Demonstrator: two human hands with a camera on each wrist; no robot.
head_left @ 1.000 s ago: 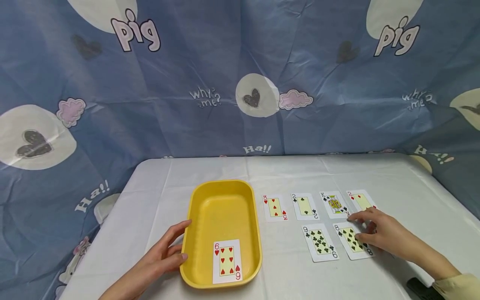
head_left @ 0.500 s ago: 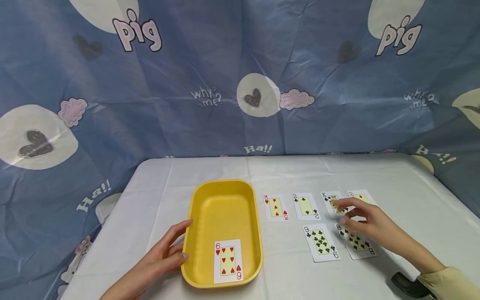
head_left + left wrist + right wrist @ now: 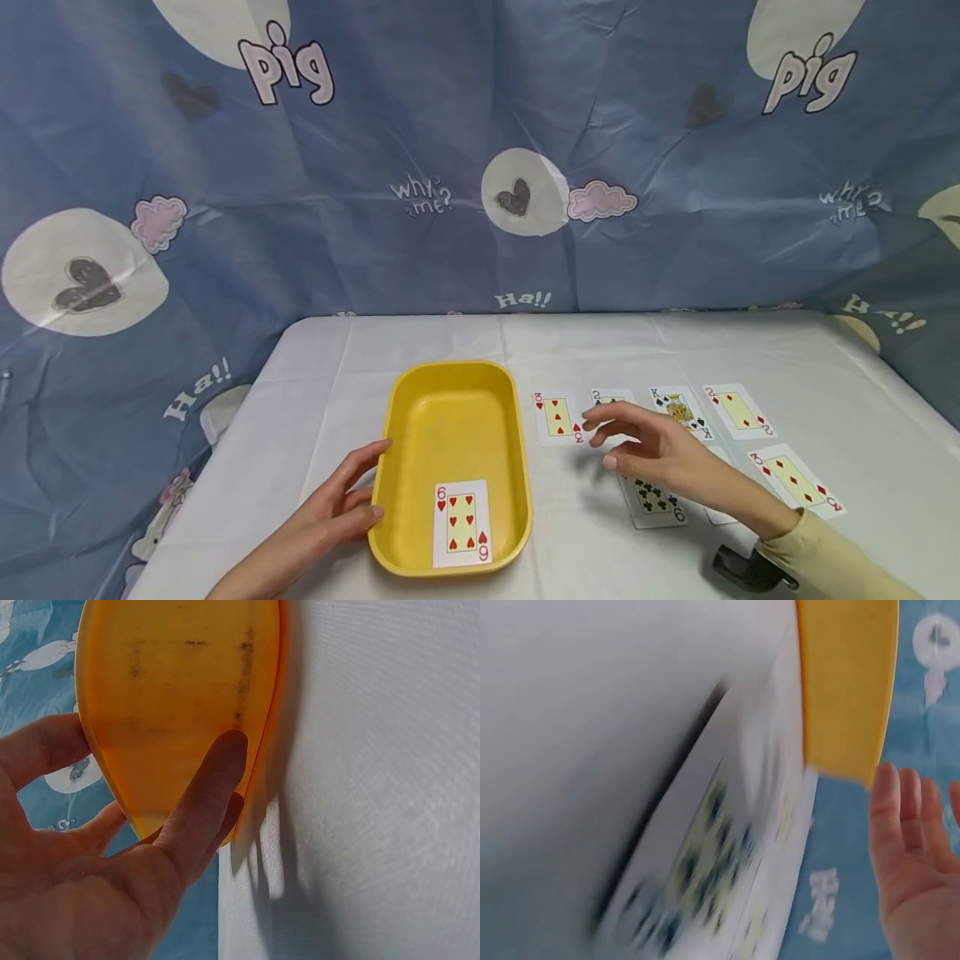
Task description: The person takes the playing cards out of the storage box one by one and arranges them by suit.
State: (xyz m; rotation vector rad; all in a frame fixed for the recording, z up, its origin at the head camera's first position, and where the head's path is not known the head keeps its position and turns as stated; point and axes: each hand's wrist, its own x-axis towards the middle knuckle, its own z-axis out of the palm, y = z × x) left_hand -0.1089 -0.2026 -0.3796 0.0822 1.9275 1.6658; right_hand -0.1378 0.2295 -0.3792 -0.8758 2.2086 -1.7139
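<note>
A yellow tray [image 3: 522, 467] stands left of centre, with a six of hearts [image 3: 461, 533] lying face up inside at the near end. My left hand [image 3: 330, 508] touches its left wall; in the left wrist view relaxed fingers [image 3: 202, 795] lie along the outer side and rim. My right hand [image 3: 652, 446] hovers over the playing cards with its fingers loosely bent and nothing seen in them. It overlaps a two of clubs [image 3: 611, 395] and a nine of clubs [image 3: 651, 500], and hides most of the eight of spades [image 3: 720, 517].
Beyond the hand lie a three of hearts [image 3: 557, 419], a king of spades [image 3: 680, 411] and a two of diamonds [image 3: 740, 411]. Another diamonds card [image 3: 797, 479] lies right of the forearm. A black mount [image 3: 750, 571] hangs at the right wrist. Printed cloth [image 3: 420, 250] rises behind the white table [image 3: 420, 337].
My right hand has moved left from the eight of spades, past the king, to over the clubs cards, uncovering the diamonds card at the right. The left hand stays at the tray.
</note>
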